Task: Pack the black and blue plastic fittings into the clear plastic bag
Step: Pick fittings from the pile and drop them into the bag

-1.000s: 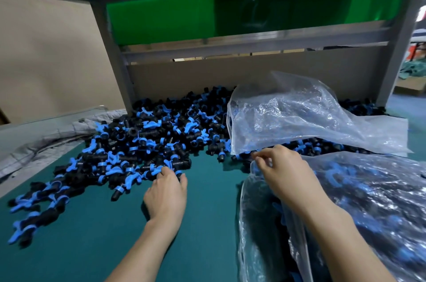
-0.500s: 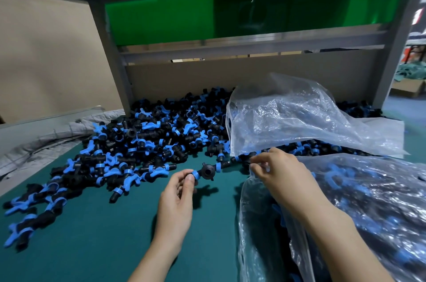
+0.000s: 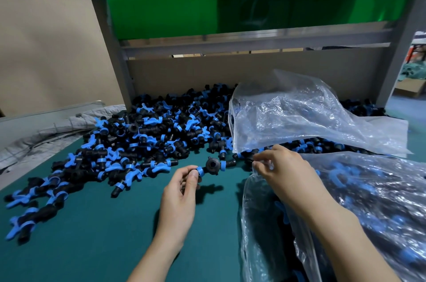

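The left grip [image 3: 182, 192] is held above the desk [image 3: 92, 247], forearm stretched forward from the near edge, a fitting [image 3: 212, 164] pinched at one end between thumb and fingertips. The right grip [image 3: 284, 172] is curled, the rim of the bag [image 3: 380, 201] pinched in its fingertips.

**One fitting lifted, bag partly filled**

A single fitting [image 3: 213, 165], black with a round hub and blue collars on its side arms, is held level just above the green mat, pinched at its near end by the left hand [image 3: 182, 189]. It hangs between the pile and the bag's mouth. The pile of fittings [image 3: 147, 141], black bodies with blue collars and blue wing-shaped tabs, sprawls across the far and left mat in a loose jumble. The clear plastic bag [image 3: 359, 208] lies crumpled at the right, dim black and blue pieces showing through its wall. The right hand [image 3: 283, 171] pinches its rim, facing the pile.
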Demonstrator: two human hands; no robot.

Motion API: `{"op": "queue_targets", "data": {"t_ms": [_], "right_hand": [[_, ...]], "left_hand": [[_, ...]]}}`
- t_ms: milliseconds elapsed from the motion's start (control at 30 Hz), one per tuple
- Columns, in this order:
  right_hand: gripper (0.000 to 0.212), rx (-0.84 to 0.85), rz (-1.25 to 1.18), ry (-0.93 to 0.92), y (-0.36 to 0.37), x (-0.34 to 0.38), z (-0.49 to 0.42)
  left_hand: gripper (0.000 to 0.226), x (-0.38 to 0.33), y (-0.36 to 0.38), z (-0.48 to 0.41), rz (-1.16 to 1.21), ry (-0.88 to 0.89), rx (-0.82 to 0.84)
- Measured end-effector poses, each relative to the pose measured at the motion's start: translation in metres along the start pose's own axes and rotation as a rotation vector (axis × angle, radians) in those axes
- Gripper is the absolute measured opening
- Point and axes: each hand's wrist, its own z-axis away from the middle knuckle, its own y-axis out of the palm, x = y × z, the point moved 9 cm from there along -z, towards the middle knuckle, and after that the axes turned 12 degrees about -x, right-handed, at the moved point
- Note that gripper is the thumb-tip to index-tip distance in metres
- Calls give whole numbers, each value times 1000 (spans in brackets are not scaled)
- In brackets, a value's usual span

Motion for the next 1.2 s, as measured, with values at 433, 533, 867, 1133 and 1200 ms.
{"op": "queue_targets", "data": {"t_ms": [433, 533, 867, 1133, 1200], "right_hand": [[28, 41, 23, -65, 6, 3, 0], [28, 49, 26, -79, 7, 4, 1], [24, 28, 28, -104, 4, 7, 1], [26, -6, 10, -85, -3, 9, 1], [26, -9, 8, -80, -4, 9, 1]], "left_hand": [[14, -8, 7, 5, 10, 44, 83], [14, -8, 7, 5, -4, 39, 92], [13, 3, 4, -2, 43, -77, 63], [22, 37, -6, -7, 633, -668, -106], [23, 40, -6, -6, 682, -707, -121]]}}
